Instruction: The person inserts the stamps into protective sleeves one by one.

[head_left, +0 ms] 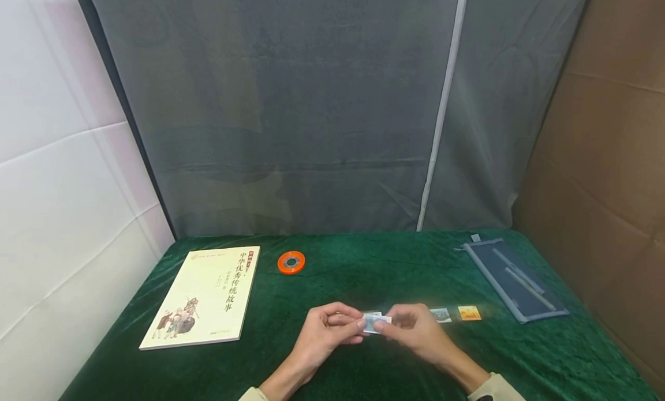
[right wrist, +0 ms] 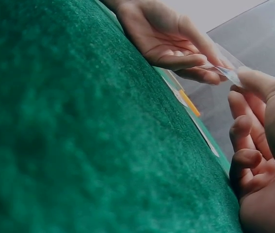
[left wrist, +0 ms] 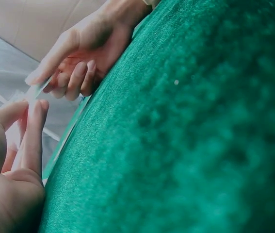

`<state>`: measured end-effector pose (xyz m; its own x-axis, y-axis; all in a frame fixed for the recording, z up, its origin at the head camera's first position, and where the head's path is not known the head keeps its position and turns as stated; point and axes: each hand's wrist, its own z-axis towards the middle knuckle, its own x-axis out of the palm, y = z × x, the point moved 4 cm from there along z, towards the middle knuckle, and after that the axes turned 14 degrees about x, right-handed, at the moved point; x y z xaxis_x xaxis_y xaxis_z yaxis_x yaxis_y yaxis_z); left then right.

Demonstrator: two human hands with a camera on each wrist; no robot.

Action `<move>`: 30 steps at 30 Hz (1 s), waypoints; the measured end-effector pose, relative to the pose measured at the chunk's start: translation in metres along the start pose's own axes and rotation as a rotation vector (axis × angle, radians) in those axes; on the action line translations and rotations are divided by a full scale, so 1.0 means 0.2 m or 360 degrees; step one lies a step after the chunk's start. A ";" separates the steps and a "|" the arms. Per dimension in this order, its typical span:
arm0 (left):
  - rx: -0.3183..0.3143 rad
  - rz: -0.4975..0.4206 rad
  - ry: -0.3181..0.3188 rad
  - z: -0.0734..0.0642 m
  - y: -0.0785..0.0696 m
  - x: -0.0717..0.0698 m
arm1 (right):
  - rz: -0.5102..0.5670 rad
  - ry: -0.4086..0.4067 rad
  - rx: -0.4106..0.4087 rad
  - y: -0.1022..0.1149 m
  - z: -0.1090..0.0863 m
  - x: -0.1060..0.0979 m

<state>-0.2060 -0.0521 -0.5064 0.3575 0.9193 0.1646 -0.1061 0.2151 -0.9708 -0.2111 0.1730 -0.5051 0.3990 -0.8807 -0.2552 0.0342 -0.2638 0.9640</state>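
Just above the cloth, both hands meet around a small bluish stamp (head_left: 372, 325). My right hand (head_left: 418, 332) pinches the stamp's right edge between thumb and forefinger, its other fingers curled below in the right wrist view. With thumb and fingertips, my left hand (head_left: 332, 332) holds a small clear plastic sleeve (right wrist: 228, 54) on the other side. Stamp and sleeve overlap between the fingertips; I cannot tell whether the stamp is inside. Beyond the right hand lie a grey-green picture stamp (head_left: 441, 315) and a yellow-orange stamp (head_left: 470, 313).
On the green cloth (head_left: 358, 274) a pale book (head_left: 208, 291) with Chinese characters lies at left. Right of it sits an orange ring-shaped roll (head_left: 291, 262). A dark zip pouch (head_left: 499, 274) at right shows slim tools inside. Cloth walls stand left, right and behind.
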 end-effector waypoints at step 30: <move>-0.0007 -0.0006 0.0015 0.00 -0.01 0.02 | 0.0025 0.0015 -0.0040 0.02 -0.02 -0.01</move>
<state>-0.2042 -0.0496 -0.5039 0.3666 0.9153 0.1668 -0.1003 0.2172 -0.9710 -0.2081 0.1746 -0.5009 0.4084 -0.8808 -0.2395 0.0509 -0.2399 0.9695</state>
